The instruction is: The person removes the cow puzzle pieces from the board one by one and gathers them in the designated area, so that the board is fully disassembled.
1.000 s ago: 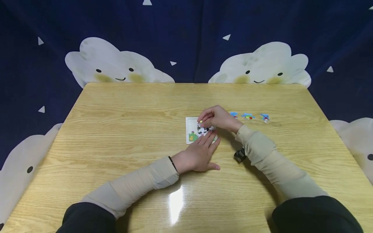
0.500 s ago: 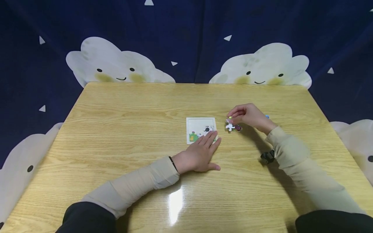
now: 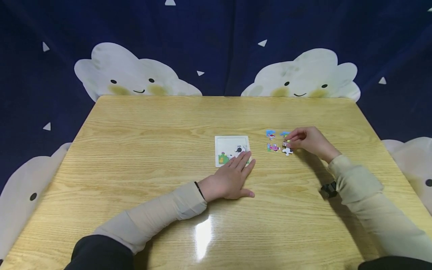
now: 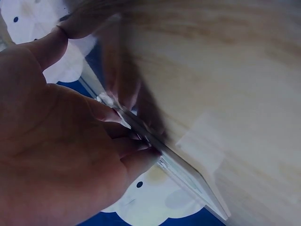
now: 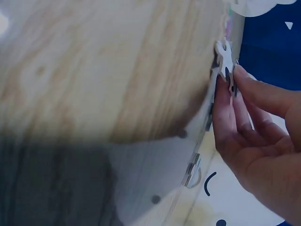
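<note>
My left hand (image 3: pixel 233 180) lies with straight fingers on the lower right part of a square white puzzle tray (image 3: pixel 224 144). Inside the tray, a green piece with a yellow figure (image 3: pixel 222 159) sits at the lower left, and a white piece with a black spot (image 3: pixel 239 149) at the right. Over the loose pieces, my right hand (image 3: pixel 311 142) pinches a white jigsaw piece (image 3: pixel 287 151) between thumb and fingers. The right wrist view shows the held jigsaw piece (image 5: pixel 225 59) close to the table, edge-on. Left fingertips (image 4: pixel 141 160) rest at the tray's edge in the left wrist view.
Loose jigsaw pieces lie right of the tray: a blue one (image 3: pixel 270 134), a pink one (image 3: pixel 273 147) and another blue one (image 3: pixel 284 134) partly behind the right fingers. Another piece (image 5: pixel 193 171) shows in the right wrist view. A dark blue curtain (image 3: pixel 222 45) hangs behind the table.
My right hand has carried the white jigsaw piece from over the tray rightward to the loose pieces, lowering it near the table. The left hand has stayed on the tray.
</note>
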`<state>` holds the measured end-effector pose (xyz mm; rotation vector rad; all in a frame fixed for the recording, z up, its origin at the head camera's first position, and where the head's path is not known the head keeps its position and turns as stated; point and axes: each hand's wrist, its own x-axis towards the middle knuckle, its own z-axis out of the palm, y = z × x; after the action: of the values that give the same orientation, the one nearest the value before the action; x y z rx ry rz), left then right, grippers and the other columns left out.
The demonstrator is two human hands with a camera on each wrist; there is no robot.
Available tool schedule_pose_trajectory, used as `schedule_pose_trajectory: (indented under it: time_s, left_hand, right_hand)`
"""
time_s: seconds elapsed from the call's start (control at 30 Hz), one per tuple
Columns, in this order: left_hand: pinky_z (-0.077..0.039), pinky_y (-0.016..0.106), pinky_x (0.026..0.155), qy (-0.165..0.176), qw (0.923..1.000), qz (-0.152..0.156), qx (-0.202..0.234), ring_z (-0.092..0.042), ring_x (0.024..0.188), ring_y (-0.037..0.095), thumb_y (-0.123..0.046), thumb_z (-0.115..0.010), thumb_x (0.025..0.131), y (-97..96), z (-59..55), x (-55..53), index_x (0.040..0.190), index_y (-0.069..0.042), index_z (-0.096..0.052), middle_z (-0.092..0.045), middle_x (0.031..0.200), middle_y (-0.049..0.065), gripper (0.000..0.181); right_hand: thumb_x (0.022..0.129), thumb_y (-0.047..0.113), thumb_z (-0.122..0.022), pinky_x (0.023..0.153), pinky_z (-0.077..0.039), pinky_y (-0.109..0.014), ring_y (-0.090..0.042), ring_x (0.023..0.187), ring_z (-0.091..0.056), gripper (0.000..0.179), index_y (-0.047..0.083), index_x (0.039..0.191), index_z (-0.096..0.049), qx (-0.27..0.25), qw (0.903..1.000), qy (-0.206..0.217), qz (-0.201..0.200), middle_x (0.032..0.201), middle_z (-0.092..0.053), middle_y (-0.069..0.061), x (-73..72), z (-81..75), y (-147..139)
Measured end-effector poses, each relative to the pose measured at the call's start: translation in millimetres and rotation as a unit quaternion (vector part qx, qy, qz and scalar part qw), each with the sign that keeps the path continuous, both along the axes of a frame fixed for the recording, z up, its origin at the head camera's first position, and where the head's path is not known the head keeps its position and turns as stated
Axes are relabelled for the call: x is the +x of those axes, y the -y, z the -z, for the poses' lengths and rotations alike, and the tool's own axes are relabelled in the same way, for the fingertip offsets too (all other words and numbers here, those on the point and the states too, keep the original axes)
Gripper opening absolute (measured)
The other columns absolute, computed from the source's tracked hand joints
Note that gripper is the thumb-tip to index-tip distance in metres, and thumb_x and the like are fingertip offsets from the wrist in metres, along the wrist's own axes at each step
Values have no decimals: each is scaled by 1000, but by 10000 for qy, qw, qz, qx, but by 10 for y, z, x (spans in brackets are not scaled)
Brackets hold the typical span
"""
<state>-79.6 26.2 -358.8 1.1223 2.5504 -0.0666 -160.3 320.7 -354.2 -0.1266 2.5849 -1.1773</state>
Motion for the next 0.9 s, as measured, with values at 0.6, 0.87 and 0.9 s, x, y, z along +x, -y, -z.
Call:
schedule_pose_trajectory:
  time_s: [0.6,0.87,0.9]
  left_hand:
    - [-9,38,119,-7,10000,41,2,6,149,29,-65,-39,96,-17,13,-6,158,-7,-1,7,162,17,93]
    - [-7,37,119,1,10000,10,58,8,149,28,-65,-39,96,10,20,5,158,-6,-2,9,162,17,92]
    - [-7,37,119,4,10000,-5,53,9,149,28,-65,-39,96,12,17,6,158,-6,-1,9,162,17,93]
  right_hand:
    - [87,5,-74,57,-48,-24,-19,72,-65,14,-2,100,-73,766,9940,-762,-190,89,-72,-14,22,92,-16]
    - [88,3,-72,60,-49,-24,-21,76,-68,16,-2,103,-72,437,9951,-843,-270,91,-72,-15,65,-39,33]
    - [88,4,-73,59,-48,-23,-19,76,-67,16,-2,103,-72,391,9947,-900,-307,91,-72,-15,68,-57,65]
